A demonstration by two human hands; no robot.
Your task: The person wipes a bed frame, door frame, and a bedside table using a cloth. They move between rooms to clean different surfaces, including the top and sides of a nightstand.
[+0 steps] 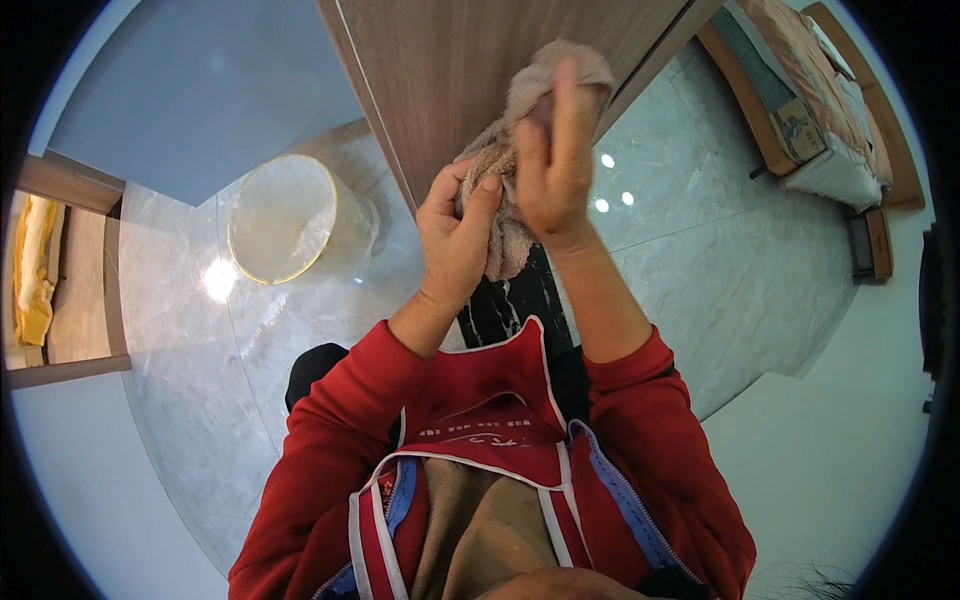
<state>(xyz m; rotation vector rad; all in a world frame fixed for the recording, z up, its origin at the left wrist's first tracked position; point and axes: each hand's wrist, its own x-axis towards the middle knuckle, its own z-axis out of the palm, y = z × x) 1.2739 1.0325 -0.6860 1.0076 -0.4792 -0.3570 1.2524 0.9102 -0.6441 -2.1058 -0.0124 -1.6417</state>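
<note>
A beige-brown fluffy cleaning cloth [517, 150] hangs bunched between my two hands, in front of a wood-grain door [442, 67]. My left hand [457, 232] grips its lower left part, thumb on top. Higher up on the right, my right hand [559, 169] has the cloth's upper part against it. One finger there points up along the cloth and is blurred; the other fingers are partly hidden. The cloth's lower end dangles over a black marble floor strip [510, 304].
A translucent bin with a yellow rim [281, 217] stands on the glossy grey tiled floor [675, 277] at left. Far right are a bed [832, 112] and a small nightstand [874, 244]. A lit wooden shelf niche [79, 277] holds a yellow item [34, 270].
</note>
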